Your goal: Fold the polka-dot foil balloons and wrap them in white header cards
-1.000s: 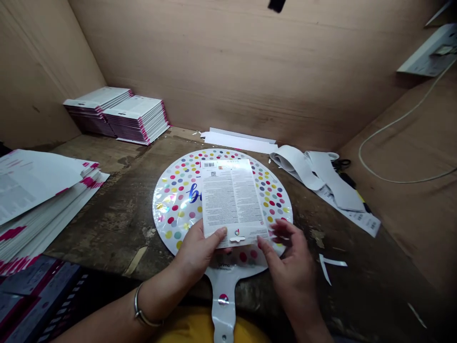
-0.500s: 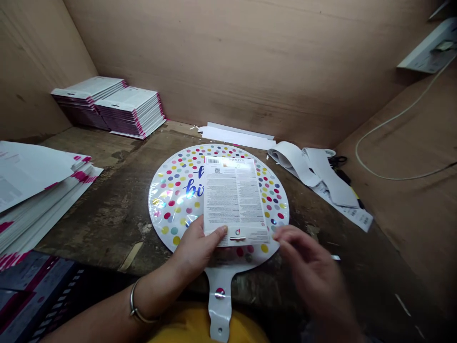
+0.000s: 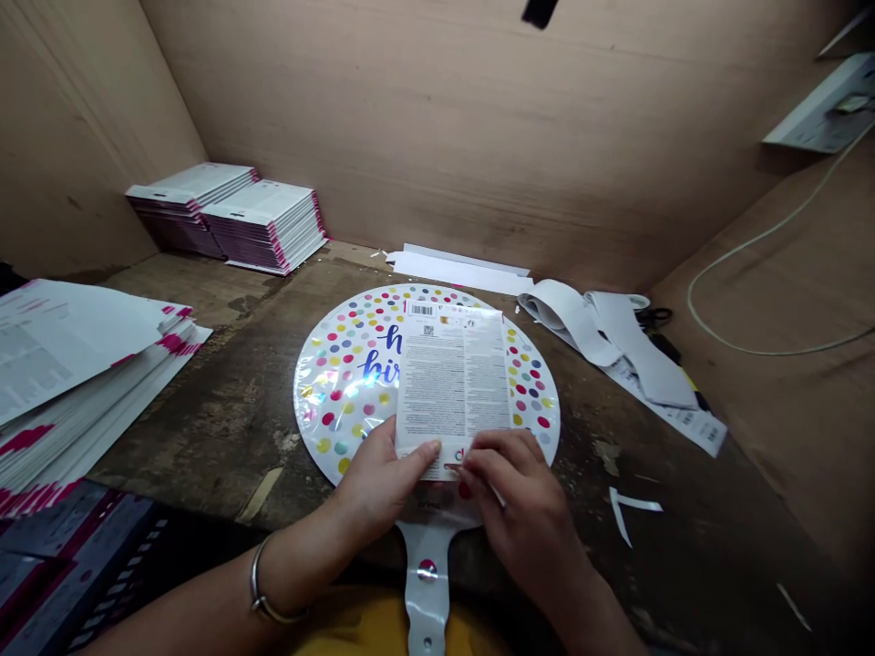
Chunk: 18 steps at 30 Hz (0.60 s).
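Note:
A flat white packet (image 3: 437, 383), printed with small text, a barcode and a slot near its lower edge, lies above a balloon (image 3: 328, 392) with coloured dots and blue lettering. My left hand (image 3: 375, 474) grips the packet's lower left, thumb on top. At the packet's lower right corner my right hand (image 3: 526, 501) is closed, its fingertips pinched by the slot; the fingers cover that corner. The balloon's pale tail (image 3: 427, 583) points toward me over the table edge. Part of the lettering is hidden behind the packet.
Two stacks of packets (image 3: 266, 228) stand at the back left. More packets (image 3: 88, 355) lie fanned at the left. White paper strips (image 3: 465, 269) lie along the back wall. A curled label roll (image 3: 574, 319) and scissors (image 3: 656, 317) are at the right. Thin white scraps (image 3: 633, 506) lie nearby.
My right hand has moved left from beside the packet onto its lower right corner. My left hand keeps its hold. White scraps now show on the table where my right hand was.

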{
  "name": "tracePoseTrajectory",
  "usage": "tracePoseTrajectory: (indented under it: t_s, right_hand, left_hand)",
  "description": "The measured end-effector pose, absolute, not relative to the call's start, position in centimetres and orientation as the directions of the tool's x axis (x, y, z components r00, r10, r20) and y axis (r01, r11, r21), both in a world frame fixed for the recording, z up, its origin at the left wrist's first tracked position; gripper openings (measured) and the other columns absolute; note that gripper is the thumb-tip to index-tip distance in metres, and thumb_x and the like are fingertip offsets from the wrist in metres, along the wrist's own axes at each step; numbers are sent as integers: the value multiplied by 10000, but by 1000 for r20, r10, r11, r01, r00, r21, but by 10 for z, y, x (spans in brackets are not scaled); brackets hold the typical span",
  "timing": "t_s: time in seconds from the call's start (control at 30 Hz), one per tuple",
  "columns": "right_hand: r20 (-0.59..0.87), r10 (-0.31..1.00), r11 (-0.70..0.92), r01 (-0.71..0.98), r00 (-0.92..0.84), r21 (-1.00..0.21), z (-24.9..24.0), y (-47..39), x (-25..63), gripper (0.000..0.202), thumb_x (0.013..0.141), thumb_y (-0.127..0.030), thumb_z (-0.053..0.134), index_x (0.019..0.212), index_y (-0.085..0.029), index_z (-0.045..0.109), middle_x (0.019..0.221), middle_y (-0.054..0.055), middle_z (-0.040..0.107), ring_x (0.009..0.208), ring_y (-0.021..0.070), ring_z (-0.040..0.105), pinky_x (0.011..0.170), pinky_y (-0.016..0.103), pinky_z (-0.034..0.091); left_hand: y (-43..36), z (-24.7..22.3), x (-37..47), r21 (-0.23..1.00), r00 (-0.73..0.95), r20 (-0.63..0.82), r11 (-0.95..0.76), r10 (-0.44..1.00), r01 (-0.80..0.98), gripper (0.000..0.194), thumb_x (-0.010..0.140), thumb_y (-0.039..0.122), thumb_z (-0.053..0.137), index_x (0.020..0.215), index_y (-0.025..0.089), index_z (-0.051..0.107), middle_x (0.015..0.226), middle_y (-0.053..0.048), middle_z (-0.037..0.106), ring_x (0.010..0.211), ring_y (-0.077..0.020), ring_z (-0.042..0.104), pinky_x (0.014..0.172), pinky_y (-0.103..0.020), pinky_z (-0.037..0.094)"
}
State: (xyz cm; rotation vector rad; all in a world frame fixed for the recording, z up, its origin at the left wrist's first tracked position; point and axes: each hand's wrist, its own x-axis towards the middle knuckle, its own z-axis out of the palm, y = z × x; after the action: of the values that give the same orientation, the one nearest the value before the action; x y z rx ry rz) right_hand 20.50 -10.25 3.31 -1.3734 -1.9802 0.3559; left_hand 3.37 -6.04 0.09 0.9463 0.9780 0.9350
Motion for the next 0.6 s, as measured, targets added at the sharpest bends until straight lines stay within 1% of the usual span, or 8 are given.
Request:
tracePoseTrajectory:
  t_s: [0.1,0.17,0.23,0.3,0.37,0.43,0.5,0.6]
  right_hand:
    - [-11,960,156,563,-281,-812,48,-117,254,174,850,-288,528,775,-238,677,890,61,674,861,213,610,745,324,513]
    - [-246,921,-38,559,-301,-828,51,-124,287,170,755,-369,635,814,-243,730,861,82,700,810,251,638,718,348,532]
    - [-322,946,-251,552,-34,-795,46,-123,300,245,672,-425,709,822,-234,745,848,95,716,823,277,649,735,365,537]
    - [-355,927,-376,359,126,-854,34,-115,289,390,655,-465,720,953,-213,718,899,104,715,817,270,651,712,376,544]
    - [-392,916,-399,80,91,-914,21,-104,261,516,691,-482,693,1120,-202,633,930,100,705,700,219,644,591,343,541]
    - [-402,915,-397,-99,31,-912,10,-91,229,544,722,-485,668,1179,-206,573,865,77,704,528,153,584,458,277,484]
    - [-378,926,-374,-121,15,-920,3,-79,205,516,728,-512,649,1145,-215,581,782,54,700,437,127,532,399,245,433]
    - [-314,949,-315,-48,-24,-948,-5,-61,187,475,666,-590,652,982,-235,658,745,57,703,483,179,591,419,271,457]
  left_hand:
    - [-57,-5,27,909,290,-286,354,913,-219,466,723,357,690,1114,131,573,1094,-141,655,885,-265,650,676,-347,549]
    - [-55,-7,26,882,320,-315,400,893,-248,470,725,358,684,1114,127,558,1054,-142,665,801,-243,658,598,-315,542]
    - [-53,-7,29,867,358,-324,427,876,-259,471,723,363,679,1106,121,551,1027,-141,670,778,-241,657,587,-313,535]
    - [-52,-5,32,888,398,-302,408,866,-214,476,733,379,663,1113,117,547,1016,-144,670,816,-262,653,638,-346,537]
    - [-52,-4,31,961,354,-221,265,909,-81,533,749,394,651,1187,125,508,1069,-150,650,923,-292,629,752,-401,525]
    - [-52,-3,27,980,254,11,-61,967,190,744,696,426,715,1309,142,405,1236,-182,556,1108,-346,534,901,-478,456]
    - [-52,-6,21,741,329,343,-469,880,481,837,679,415,744,1371,184,334,1357,-191,447,1211,-376,440,980,-537,374]
    - [-42,-7,8,202,644,513,-808,568,553,453,827,302,603,1252,196,487,1215,-149,586,1028,-301,591,922,-482,439]
